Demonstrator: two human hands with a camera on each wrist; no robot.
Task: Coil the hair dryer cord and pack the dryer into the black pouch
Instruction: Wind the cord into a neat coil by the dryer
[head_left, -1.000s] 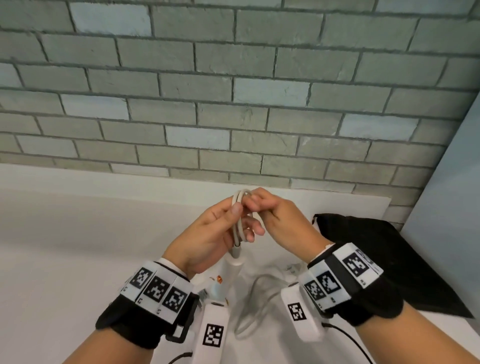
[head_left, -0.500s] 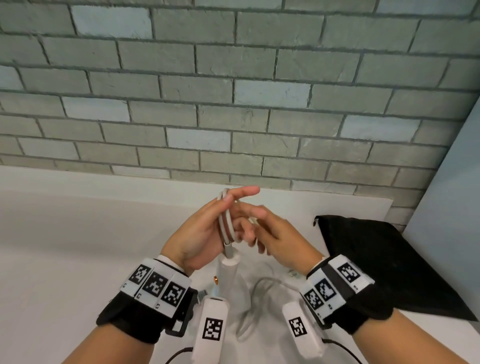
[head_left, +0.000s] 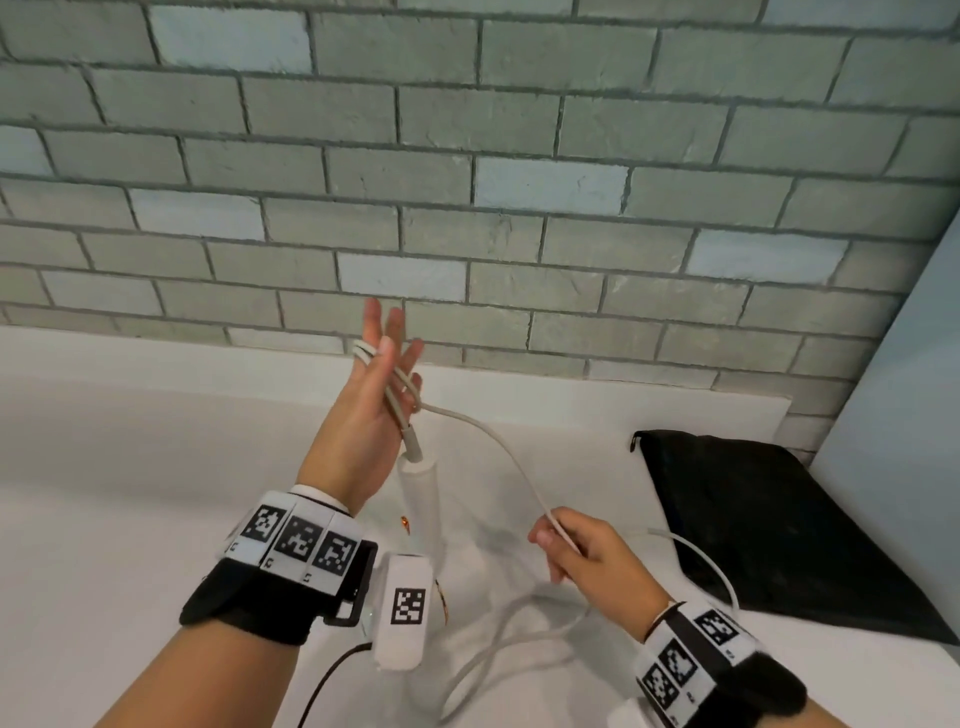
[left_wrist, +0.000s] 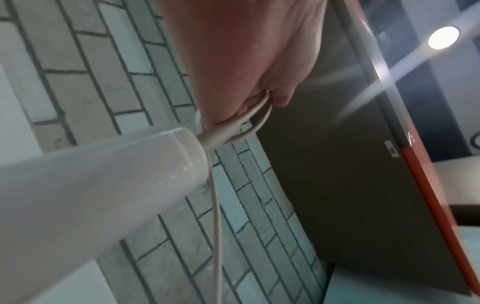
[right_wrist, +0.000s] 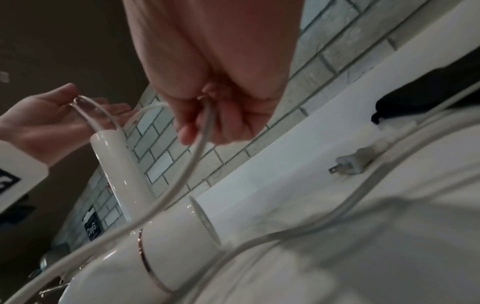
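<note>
My left hand (head_left: 387, 364) is raised above the white counter with its fingers straight. Loops of the white cord (head_left: 498, 441) lie across them, and the thumb pinches the loops. The cord's end enters the white hair dryer's handle (head_left: 418, 493), which stands upright just below that hand. In the right wrist view the dryer's barrel (right_wrist: 176, 236) lies on the counter. My right hand (head_left: 563, 540) is lower and to the right, pinching the cord between thumb and fingers. Slack cord (head_left: 519, 639) lies on the counter. The black pouch (head_left: 769, 519) lies flat at the right.
A grey brick wall (head_left: 519, 182) rises behind the white counter (head_left: 104, 493). A pale panel (head_left: 909, 389) closes the right side. The cord's plug (right_wrist: 350, 164) lies on the counter near the pouch (right_wrist: 428, 92).
My right hand has left the left hand and slid down and right along the cord. The left hand has risen and straightened its fingers, with the loops still on it.
</note>
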